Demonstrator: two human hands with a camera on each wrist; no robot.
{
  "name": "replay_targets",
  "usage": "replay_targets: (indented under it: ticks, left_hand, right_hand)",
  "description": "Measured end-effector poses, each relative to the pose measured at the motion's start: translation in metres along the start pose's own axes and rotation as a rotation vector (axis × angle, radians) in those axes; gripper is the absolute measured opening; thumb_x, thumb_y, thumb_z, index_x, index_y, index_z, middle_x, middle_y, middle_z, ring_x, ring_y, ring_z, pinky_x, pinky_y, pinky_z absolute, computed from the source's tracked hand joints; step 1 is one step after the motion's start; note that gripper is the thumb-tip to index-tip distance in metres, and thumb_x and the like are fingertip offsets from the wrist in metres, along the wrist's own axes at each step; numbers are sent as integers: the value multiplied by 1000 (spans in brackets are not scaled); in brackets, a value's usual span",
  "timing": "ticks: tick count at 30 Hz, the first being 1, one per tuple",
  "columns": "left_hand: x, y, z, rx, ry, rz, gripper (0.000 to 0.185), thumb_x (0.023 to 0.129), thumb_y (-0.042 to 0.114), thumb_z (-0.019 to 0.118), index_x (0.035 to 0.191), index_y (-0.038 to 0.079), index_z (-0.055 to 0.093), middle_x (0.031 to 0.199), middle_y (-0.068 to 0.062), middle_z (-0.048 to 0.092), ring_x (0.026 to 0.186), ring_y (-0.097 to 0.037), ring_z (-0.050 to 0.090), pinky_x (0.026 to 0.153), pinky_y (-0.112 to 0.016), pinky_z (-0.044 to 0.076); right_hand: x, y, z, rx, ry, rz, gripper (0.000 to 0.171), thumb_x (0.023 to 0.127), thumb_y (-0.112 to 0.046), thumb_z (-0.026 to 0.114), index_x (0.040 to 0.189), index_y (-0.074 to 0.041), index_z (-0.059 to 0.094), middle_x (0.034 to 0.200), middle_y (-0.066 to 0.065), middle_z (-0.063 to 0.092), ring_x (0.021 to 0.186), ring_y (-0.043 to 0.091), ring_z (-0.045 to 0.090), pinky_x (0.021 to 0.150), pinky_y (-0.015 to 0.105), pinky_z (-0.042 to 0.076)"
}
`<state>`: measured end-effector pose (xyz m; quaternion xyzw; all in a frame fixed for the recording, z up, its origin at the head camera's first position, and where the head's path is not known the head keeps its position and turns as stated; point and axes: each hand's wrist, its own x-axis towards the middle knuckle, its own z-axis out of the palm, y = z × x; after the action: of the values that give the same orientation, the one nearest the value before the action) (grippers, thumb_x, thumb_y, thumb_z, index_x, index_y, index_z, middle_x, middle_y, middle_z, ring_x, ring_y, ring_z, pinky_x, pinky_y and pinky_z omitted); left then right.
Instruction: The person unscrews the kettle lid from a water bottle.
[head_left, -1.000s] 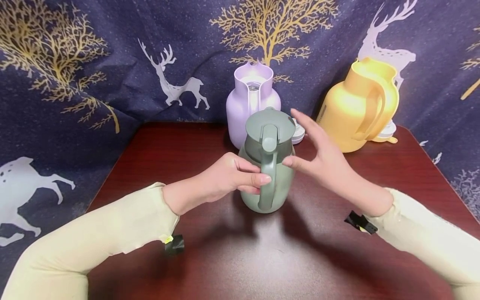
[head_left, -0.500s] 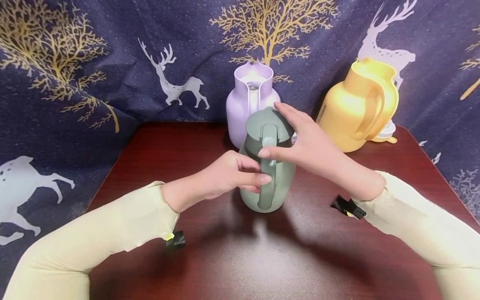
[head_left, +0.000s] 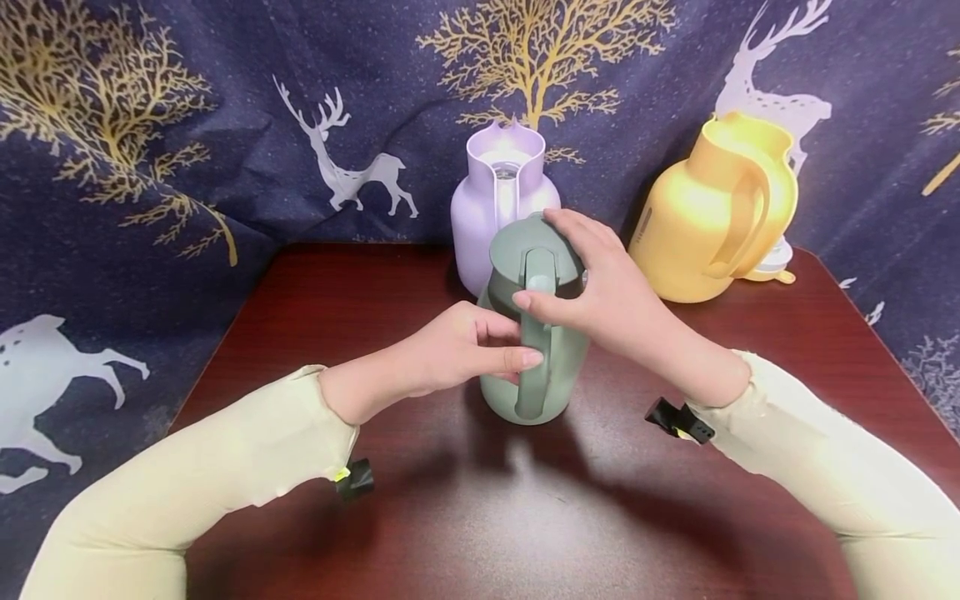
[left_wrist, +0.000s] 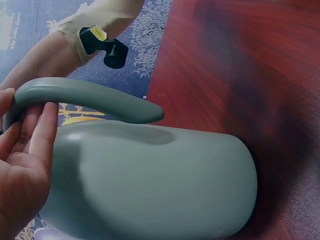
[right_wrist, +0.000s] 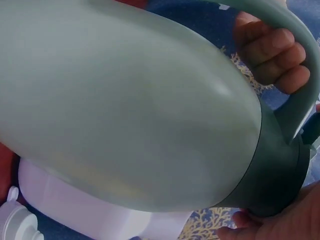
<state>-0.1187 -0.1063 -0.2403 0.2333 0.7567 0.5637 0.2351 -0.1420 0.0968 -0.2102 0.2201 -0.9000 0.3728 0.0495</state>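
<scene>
A sage-green thermos jug (head_left: 572,354) stands upright on the dark red table (head_left: 337,292), its handle (head_left: 531,392) facing the head camera. My left hand (head_left: 457,350) grips the upper part of that handle, thumb on the near side and fingers behind. In the right wrist view its curled fingers (right_wrist: 275,55) show inside the handle loop. My right hand (head_left: 618,292) holds the jug's darker green lid (head_left: 517,250) from the right, thumb near the lid's lever and fingers over the far rim. The lid sits on the neck.
An open lavender jug (head_left: 468,217) stands close behind the green one. A yellow jug (head_left: 678,217), also without a lid, is at the back right, with a white and yellow stopper (head_left: 772,262) beside it. A white stopper (right_wrist: 20,220) lies near the lavender jug. A patterned cloth (head_left: 247,167) hangs behind.
My right hand has moved left from beside the jug and closed round its lid. The left hand keeps its grip on the handle; the jug stays in place.
</scene>
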Motion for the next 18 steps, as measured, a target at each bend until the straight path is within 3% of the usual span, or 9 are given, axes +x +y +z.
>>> replay_targets:
  ticks: [6,13,18]
  left_hand:
    - [-3,-2,-3,57,36,7,27,92,11,65,115,-3,71,100,-16,76,81,-14,74,82,-34,61]
    - [-5,-4,1,-120,55,-35,31,91,5,64,119,-8,67,99,-14,77,84,-9,73,86,-41,60]
    - [-3,-1,6,-165,18,-23,30,91,5,64,118,-9,66,96,-18,77,85,-6,71,86,-43,60]
  right_hand:
    - [1,8,-7,37,-31,-47,83,78,-33,75,150,-12,40,159,13,34,147,29,29,121,52,26]
    - [13,23,-16,66,-144,-163,81,78,-26,75,150,-15,40,158,10,36,145,27,33,118,50,29]
    - [22,36,-23,120,-231,-238,79,79,-25,74,150,-17,40,152,8,42,131,24,43,109,45,35]
